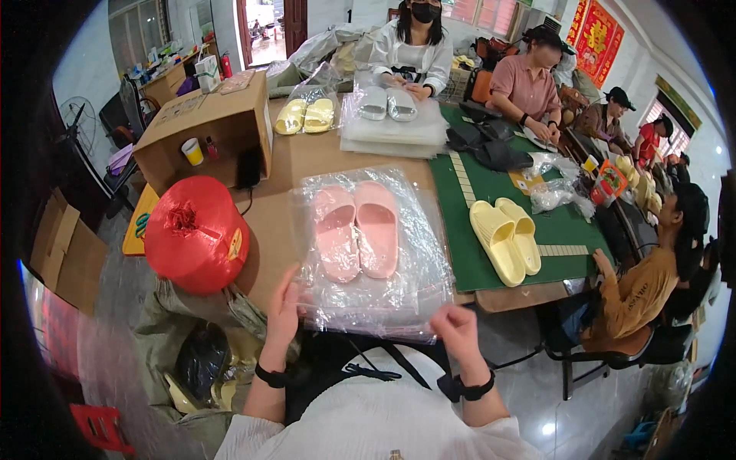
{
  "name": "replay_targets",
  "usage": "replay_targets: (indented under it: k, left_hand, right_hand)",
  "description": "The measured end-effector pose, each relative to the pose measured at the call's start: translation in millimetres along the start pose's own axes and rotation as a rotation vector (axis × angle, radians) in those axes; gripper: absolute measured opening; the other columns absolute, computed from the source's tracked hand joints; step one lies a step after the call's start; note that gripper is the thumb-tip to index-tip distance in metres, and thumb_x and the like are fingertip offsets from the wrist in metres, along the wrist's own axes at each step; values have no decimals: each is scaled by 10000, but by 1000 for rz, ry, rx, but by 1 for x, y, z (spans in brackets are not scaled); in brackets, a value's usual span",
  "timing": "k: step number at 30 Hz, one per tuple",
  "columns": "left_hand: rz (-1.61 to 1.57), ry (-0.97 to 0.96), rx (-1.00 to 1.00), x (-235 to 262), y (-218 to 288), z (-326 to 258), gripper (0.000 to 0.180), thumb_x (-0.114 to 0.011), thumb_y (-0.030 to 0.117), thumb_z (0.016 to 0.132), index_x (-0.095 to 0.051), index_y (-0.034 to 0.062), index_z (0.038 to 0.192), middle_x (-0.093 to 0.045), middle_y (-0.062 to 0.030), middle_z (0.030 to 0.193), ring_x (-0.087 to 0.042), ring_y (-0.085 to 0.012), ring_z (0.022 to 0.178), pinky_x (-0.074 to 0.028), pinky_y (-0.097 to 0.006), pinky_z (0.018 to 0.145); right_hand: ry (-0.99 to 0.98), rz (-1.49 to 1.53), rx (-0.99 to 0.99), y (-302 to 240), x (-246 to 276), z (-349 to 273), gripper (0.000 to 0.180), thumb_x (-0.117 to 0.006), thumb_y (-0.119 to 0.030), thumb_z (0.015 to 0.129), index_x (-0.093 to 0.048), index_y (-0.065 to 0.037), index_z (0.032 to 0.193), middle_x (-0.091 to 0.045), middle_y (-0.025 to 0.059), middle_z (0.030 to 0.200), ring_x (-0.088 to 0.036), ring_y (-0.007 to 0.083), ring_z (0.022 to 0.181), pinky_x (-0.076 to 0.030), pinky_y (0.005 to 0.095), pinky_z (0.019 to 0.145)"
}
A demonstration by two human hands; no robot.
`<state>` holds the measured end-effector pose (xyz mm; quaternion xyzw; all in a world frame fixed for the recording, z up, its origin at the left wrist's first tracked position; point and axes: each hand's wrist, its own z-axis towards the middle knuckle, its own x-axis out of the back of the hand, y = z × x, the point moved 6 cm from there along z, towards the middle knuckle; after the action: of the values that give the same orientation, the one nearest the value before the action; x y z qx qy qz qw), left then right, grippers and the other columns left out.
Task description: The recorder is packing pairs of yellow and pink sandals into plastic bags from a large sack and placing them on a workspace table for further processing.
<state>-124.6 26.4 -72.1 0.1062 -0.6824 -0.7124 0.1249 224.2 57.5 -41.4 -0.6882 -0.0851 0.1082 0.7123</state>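
Note:
A pair of pink slides (357, 232) lies side by side inside a clear plastic bag (418, 268), on top of a stack of similar bags at the table's near edge. My left hand (284, 313) rests along the bag's left edge, its fingers stretched out. At the near right corner, the curled fingers of my right hand (458, 330) pinch the plastic bag. To the right, a pair of yellow slides (506, 239) sits unbagged on a green cutting mat (452, 245).
A red roll of plastic twine (198, 234) and an open cardboard box (201, 126) stand left. Beyond are bagged yellow slides (305, 115) and grey slides (387, 103) on bags. Co-workers sit across and to the right. A sack (153, 337) of slides stands by my left arm.

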Motion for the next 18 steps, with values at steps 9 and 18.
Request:
replay_targets:
  k: [9, 18]
  left_hand:
    - [-236, -128, 24, 9, 1, 0, 490, -447, 139, 1028, -392, 59, 1509, -672, -126, 1115, -679, -202, 989, -545, -315, 830]
    - [-404, -217, 212, 40, 2, 8, 409, -482, 136, 987, -470, 3, 1374, -688, -155, 1120, -692, -232, 997, -551, -328, 848]
  right_hand:
    - [-6, -26, -230, 58, -4, 59, 478, -695, -116, 910, -520, 44, 1325, -594, -37, 825, -514, 36, 702, -409, 192, 622]
    - [173, -45, -117, 35, 22, 50, 307, -648, -219, 962, -623, -5, 1181, -538, -80, 731, -434, 10, 612, -331, 186, 542]
